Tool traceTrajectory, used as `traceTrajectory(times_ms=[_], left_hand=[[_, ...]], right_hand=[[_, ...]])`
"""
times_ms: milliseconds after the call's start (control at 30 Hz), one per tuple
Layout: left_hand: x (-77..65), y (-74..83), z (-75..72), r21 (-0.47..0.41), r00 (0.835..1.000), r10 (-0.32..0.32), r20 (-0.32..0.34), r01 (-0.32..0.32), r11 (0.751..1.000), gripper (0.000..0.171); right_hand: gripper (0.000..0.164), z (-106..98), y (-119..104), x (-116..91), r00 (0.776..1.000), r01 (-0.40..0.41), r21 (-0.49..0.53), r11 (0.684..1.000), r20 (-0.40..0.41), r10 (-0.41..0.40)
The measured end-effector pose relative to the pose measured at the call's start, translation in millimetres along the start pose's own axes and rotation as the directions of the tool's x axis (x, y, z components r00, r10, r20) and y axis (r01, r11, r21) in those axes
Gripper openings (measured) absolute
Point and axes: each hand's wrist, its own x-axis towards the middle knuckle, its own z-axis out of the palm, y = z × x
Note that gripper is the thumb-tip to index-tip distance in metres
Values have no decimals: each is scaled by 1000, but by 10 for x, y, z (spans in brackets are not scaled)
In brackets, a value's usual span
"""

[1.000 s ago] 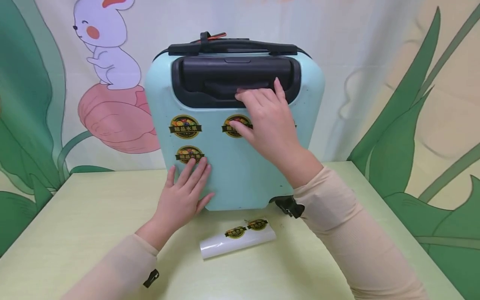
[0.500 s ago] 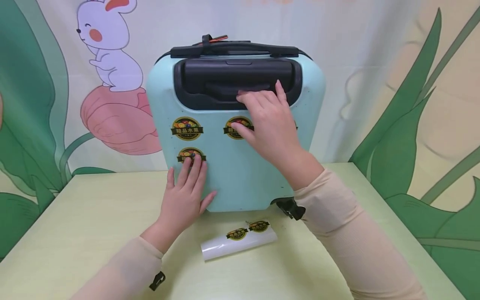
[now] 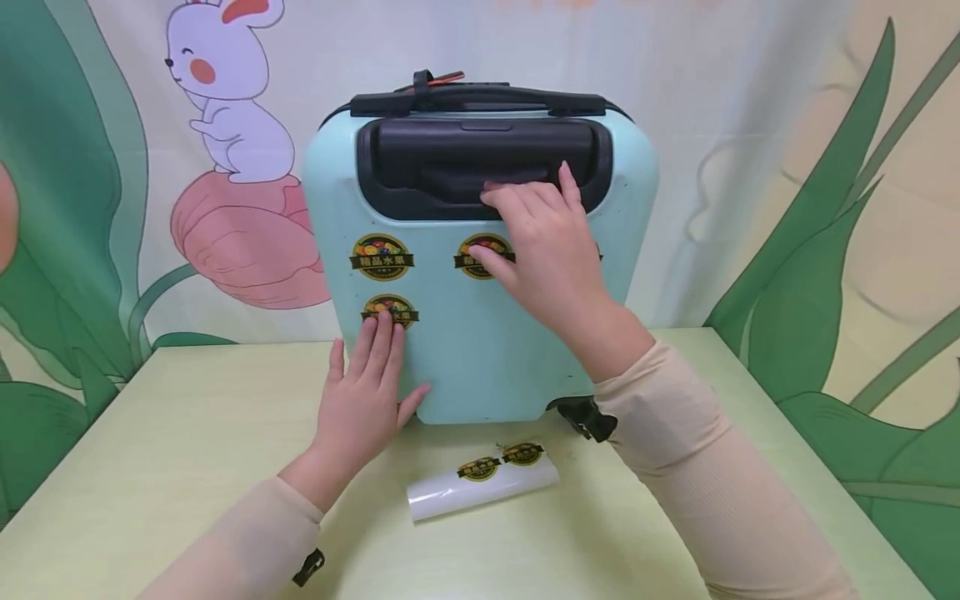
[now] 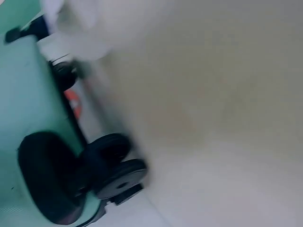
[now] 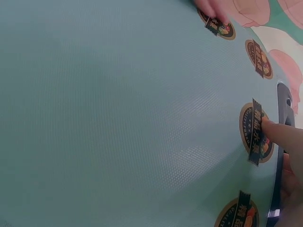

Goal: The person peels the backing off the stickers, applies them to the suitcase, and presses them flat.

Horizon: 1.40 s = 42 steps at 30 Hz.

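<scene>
A finely textured mint-green hard-shell suitcase [image 3: 487,358] stands centre-frame. The left hand [image 3: 356,412], grip uncurled, partly hides a round black-and-gold sticker [image 3: 403,316]; the right hand [image 3: 553,262] curls its grip onto the black plastic recess [image 3: 393,200], fingertips partly obscured.

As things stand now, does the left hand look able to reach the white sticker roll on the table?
Probably yes. The left hand only rests its fingers on the suitcase's lower sticker, and the white sticker roll lies nearby on the table, with nothing visible blocking the way.
</scene>
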Motion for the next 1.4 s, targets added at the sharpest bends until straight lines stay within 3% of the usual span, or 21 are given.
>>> traceTrajectory(times_ms=[133,233,333,533,800,1000,1100,1200,1300,1400], left_hand=[[-135,36,43,-21,998,61,35,-60,998,70],[-172,23,45,-31,997,73,29,-72,997,69],[-119,-18,14,-18,999,48,-8,-48,999,69],[26,-113,-50,39,994,-64,-91,68,997,71],[-96,-89,-4,13,996,-48,-76,50,999,70],[-188,-68,-8,5,998,-3,-60,3,1000,68],[-132,-85,-35,4,997,6,-82,-6,1000,68],[16,-112,-66,-4,995,4,-100,-5,1000,67],[150,-103,-82,-16,996,4,-86,-5,1000,67],[161,-47,-54,-19,999,9,-51,-10,1000,68]], right_hand=[[46,-14,8,-6,1000,-1,-2,1000,15,1],[46,-15,9,-4,1000,0,-2,1000,20,0],[46,-18,11,-4,1000,-1,-4,1000,18,1],[46,-15,9,-5,1000,-4,-3,1000,19,4],[46,-7,11,-10,1000,0,-8,1000,16,1],[46,-11,9,-1,1000,-7,-7,1000,18,7],[46,-13,5,0,1000,-8,-5,1000,20,8],[46,-17,6,0,1000,-8,-6,1000,18,8],[46,-20,8,1,1000,-6,-8,1000,15,7],[46,-20,6,1,1000,-7,-7,1000,20,7]])
